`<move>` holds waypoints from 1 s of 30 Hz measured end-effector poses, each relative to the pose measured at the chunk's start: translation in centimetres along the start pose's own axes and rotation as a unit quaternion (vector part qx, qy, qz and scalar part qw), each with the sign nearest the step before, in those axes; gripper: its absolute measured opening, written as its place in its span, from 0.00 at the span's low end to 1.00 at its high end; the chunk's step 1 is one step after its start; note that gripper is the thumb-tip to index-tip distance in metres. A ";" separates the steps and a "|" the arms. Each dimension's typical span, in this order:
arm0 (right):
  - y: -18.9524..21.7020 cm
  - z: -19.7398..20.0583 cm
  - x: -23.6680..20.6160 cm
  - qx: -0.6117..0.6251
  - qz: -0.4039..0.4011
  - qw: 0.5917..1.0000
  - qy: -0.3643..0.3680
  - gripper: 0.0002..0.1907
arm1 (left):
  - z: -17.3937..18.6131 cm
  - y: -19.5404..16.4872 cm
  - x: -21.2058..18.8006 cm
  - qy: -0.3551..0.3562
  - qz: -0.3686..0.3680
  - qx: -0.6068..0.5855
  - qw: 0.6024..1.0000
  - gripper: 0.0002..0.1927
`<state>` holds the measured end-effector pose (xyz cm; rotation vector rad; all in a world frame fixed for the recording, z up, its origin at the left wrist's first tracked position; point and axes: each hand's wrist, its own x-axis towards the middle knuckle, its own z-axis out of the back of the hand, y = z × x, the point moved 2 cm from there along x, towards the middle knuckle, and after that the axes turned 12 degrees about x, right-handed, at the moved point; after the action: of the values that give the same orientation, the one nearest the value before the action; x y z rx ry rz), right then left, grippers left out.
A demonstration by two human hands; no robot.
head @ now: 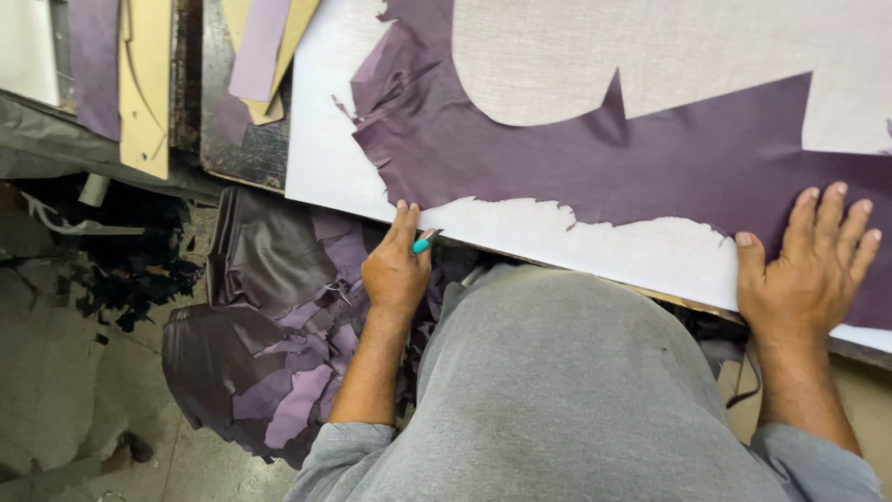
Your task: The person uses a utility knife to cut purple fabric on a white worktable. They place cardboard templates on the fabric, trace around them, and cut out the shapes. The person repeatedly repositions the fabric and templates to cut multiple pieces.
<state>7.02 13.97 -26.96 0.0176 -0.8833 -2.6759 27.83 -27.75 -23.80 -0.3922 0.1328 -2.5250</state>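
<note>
The grey-shirted belly hides the near desk [334,167] edge between the hands, and the purple leather sheet [650,158] runs off the frame at right, its cut-outs baring the white board. The left hand [397,270] is closed around a teal-handled tool [424,244] (its tip too small to make out) at the edge. The right hand [813,270] lies flat and spread on the leather; purple scraps [279,372] heap on the floor at left, tan patterns [144,84] beyond.
</note>
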 end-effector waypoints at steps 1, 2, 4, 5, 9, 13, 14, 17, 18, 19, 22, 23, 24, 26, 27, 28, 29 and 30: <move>0.0 0.0 0.0 0.007 -0.002 1.000 -0.001 0.41 | 0.1 0.1 0.0 0.006 0.004 0.004 1.000 0.22; 0.1 0.0 0.1 0.012 -0.007 1.000 0.000 0.42 | 0.2 0.1 0.1 0.016 0.008 0.007 1.000 0.22; 0.4 0.0 0.3 0.011 -0.012 1.000 -0.001 0.43 | 0.2 0.2 0.4 0.021 0.009 0.007 1.000 0.20; 0.9 -0.1 0.3 0.005 -0.011 1.000 -0.001 0.44 | 0.4 0.3 0.6 0.017 0.008 0.006 1.000 0.19; 5.3 -2.6 1.0 -0.003 0.075 0.991 0.113 0.47 | 0.1 -0.1 1.2 0.014 0.001 0.012 1.000 0.21; 11.8 -6.9 2.5 0.009 0.185 0.916 0.356 0.44 | -0.3 -1.3 1.3 0.031 -0.014 0.006 0.999 0.24; 12.6 -7.2 3.6 -0.019 0.204 0.916 0.346 0.43 | -0.4 -1.5 1.2 0.035 -0.014 0.003 0.999 0.24; 12.9 -6.9 7.7 -0.062 0.247 0.930 0.263 0.43 | -0.3 -1.6 1.1 0.043 -0.019 0.009 0.999 0.24; 12.4 -6.7 8.5 -0.054 0.225 0.942 0.243 0.44 | -0.3 -1.5 1.0 0.044 -0.018 0.013 0.999 0.24; 11.9 -6.5 9.4 -0.047 0.203 0.954 0.217 0.44 | -0.3 -1.3 1.0 0.043 -0.019 0.010 0.999 0.24; 10.8 -6.7 10.1 -0.076 0.188 0.965 0.169 0.46 | -0.6 -0.9 0.7 0.035 -0.015 0.004 0.999 0.24; 10.6 -6.9 10.0 -0.094 0.191 0.964 0.157 0.47 | -0.7 -0.8 0.6 0.029 -0.013 0.004 0.999 0.24; 10.5 -7.2 10.0 -0.094 0.188 0.966 0.152 0.48 | -0.8 -0.7 0.4 0.025 -0.011 0.004 1.000 0.24; 10.5 -7.4 9.9 -0.095 0.184 0.968 0.141 0.49 | -1.0 -0.6 0.2 0.042 0.000 0.003 0.999 0.24; 10.6 -7.5 9.9 -0.091 0.183 0.969 0.138 0.49 | -1.1 -0.5 0.1 0.051 0.005 0.003 0.999 0.25; 10.7 -7.4 9.9 -0.085 0.182 0.970 0.133 0.50 | -1.0 -0.4 0.2 0.043 0.001 -0.012 0.999 0.25; 10.9 -7.4 9.9 -0.077 0.181 0.972 0.127 0.51 | -0.9 -0.4 0.2 0.034 -0.004 -0.025 0.999 0.25; 11.0 -7.2 10.0 -0.065 0.172 0.975 0.123 0.51 | -0.7 -0.2 0.4 0.020 -0.009 -0.031 0.999 0.26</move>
<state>1.67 -1.60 -25.51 0.1503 -0.5736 -2.3387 27.21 -27.75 -24.31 -0.3692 0.2258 -2.5515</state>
